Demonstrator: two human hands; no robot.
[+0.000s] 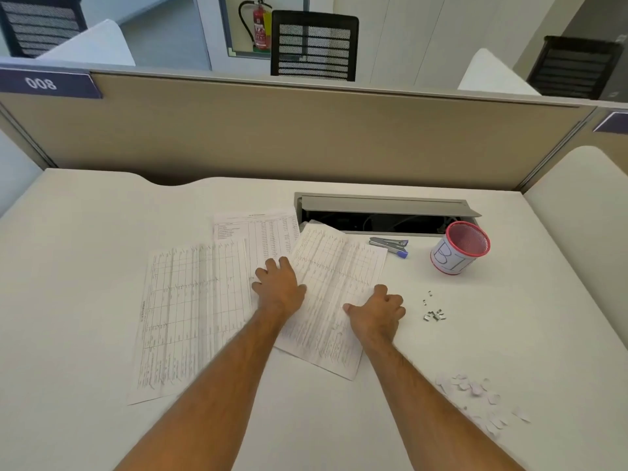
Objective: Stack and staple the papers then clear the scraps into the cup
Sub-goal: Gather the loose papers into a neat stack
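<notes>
Now both hands, L [279, 289] & R [375, 314], press flat on tilted sheet [334, 277].

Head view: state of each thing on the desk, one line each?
Left sheet: flat, unstacked.
Back sheet: flat, partly covered.
Right sheet: skewed, under both hands.
Left hand: flat on the papers.
Right hand: curled at the sheet's edge.
Stapler: lying untouched.
Cup: tilted, contents unclear.
Staples: loose.
Paper scraps: scattered.
Cable hatch: open.
</notes>
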